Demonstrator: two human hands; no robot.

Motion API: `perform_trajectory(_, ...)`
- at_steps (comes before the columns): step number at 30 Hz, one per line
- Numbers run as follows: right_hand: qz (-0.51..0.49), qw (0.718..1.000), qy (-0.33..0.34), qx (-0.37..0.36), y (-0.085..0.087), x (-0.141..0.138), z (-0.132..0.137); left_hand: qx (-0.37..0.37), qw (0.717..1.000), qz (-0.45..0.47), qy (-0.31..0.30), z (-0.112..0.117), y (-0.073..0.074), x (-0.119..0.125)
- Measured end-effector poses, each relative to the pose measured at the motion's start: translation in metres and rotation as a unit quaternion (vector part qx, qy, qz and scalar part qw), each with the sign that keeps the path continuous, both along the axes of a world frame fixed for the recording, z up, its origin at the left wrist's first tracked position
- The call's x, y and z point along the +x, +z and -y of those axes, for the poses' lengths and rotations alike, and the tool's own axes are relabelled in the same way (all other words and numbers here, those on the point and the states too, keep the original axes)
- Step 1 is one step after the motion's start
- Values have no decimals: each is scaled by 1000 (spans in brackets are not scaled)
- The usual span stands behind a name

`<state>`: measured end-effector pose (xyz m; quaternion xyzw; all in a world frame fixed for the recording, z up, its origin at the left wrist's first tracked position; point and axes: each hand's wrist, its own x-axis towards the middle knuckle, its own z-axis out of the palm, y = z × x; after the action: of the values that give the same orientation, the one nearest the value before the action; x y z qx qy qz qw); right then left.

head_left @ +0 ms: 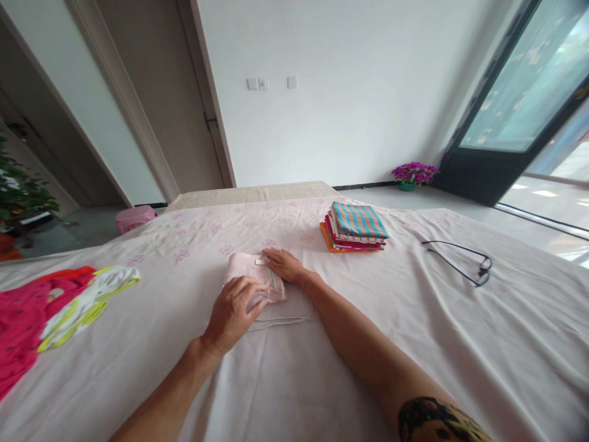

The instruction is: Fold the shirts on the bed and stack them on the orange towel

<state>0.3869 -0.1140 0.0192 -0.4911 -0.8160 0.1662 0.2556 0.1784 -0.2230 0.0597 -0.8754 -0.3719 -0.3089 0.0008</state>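
A pale pink garment (242, 264), folded into a small rectangle with a white label on it, lies on the sheet in front of me. My left hand (234, 307) is at its near left part, fingers bent over the cloth and thumb at the near edge, closed on it. Along the right side of the garment my right hand (286, 265) lies flat, fingers stretched out towards the label. A stack of folded clothes (361, 221) stands to the right, with a blue and orange striped piece on top and red, white and orange layers below.
Black-framed glasses (481, 264) rest on the sheet at the right. Unfolded clothes (27, 313), pink-red and white with yellow edging, lie at the left. A pink stool (135, 218) and a pot of purple flowers (414, 173) are on the floor beyond the pale sheet (460, 344).
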Motion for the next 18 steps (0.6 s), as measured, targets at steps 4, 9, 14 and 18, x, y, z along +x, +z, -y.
perform_trajectory(4,2,1000,-4,7,0,0,-1,8,1000,-30,-7,1,4,12)
perform_trajectory(9,4,1000,-10,19,3,-1,1,-9,998,-49,25,-1,-4,43)
perform_trajectory(14,15,999,4,36,1,2,-2,-20,997,-65,22,-4,-13,42)
perform_trajectory(18,-12,999,2,36,3,6,-2,9,988,-147,50,-6,-14,32)
